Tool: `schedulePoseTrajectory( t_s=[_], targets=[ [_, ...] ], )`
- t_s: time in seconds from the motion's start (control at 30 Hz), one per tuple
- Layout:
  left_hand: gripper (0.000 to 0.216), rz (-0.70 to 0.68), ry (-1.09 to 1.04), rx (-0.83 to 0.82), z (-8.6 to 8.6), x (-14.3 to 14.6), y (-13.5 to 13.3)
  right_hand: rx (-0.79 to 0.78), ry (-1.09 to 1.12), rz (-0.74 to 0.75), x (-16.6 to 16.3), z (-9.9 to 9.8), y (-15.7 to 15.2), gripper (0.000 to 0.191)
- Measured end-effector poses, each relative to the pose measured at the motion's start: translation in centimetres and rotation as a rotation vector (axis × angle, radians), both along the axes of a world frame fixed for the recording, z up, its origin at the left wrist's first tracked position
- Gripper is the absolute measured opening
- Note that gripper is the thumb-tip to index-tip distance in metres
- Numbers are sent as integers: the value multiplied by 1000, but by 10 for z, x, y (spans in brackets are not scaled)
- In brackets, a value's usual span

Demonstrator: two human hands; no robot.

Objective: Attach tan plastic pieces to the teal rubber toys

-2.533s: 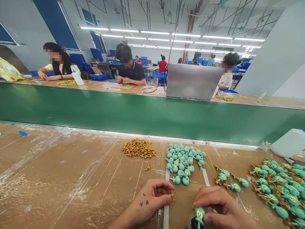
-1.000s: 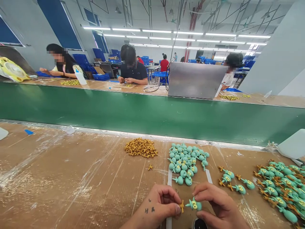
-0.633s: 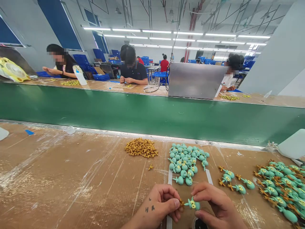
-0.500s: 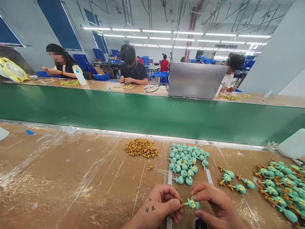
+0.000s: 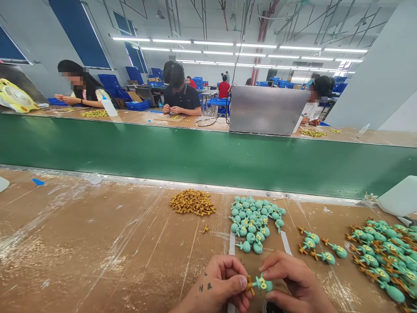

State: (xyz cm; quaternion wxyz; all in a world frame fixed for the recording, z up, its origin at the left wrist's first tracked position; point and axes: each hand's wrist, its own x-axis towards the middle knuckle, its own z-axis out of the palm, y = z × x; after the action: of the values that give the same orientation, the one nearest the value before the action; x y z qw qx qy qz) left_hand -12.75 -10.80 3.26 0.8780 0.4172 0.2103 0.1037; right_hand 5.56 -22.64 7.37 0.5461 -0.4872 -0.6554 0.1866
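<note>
My left hand (image 5: 221, 284) pinches a small mustard-brown piece (image 5: 249, 285) at the bottom of the head view. My right hand (image 5: 295, 280) holds a teal toy head (image 5: 263, 284) with yellow eyes, and the two parts meet between my fingertips. Just beyond my hands lies a pile of bare teal heads (image 5: 254, 217). A heap of brown pieces (image 5: 193, 202) sits to its left. Joined figures (image 5: 317, 248) lie to the right, with a larger spread of joined figures (image 5: 386, 252) at the far right.
The cardboard-covered bench (image 5: 81, 243) is wrapped in plastic film. A green conveyor belt (image 5: 195, 156) runs across behind it. Three people sit at the far side, next to a grey metal box (image 5: 265, 109). A white container (image 5: 399, 195) stands at the right edge. A small dark pot (image 5: 272, 308) sits under my right hand.
2.5 s ago my right hand held the teal head over the dark pot, apart from my left hand. Both hands have since come together, with the brown piece against the head.
</note>
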Motion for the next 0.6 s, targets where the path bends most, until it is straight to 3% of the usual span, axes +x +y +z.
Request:
schedulePoseTrajectory(
  t_s=[0.27, 0.4, 0.5, 0.6],
  targets=[
    [55, -10, 5, -12, -4, 1, -1, -9, 64, 6, -2, -4, -1, 17],
    [63, 16, 55, 77, 1, 1, 1, -37, 119, -21, 2, -7, -2, 18],
    [65, 98, 141, 371, 13, -4, 10, -97, 123, -117, 22, -11, -6, 15],
    [34, 243, 248, 972, 23, -15, 33, -236, -16, -314, 58, -13, -15, 13]
  ],
)
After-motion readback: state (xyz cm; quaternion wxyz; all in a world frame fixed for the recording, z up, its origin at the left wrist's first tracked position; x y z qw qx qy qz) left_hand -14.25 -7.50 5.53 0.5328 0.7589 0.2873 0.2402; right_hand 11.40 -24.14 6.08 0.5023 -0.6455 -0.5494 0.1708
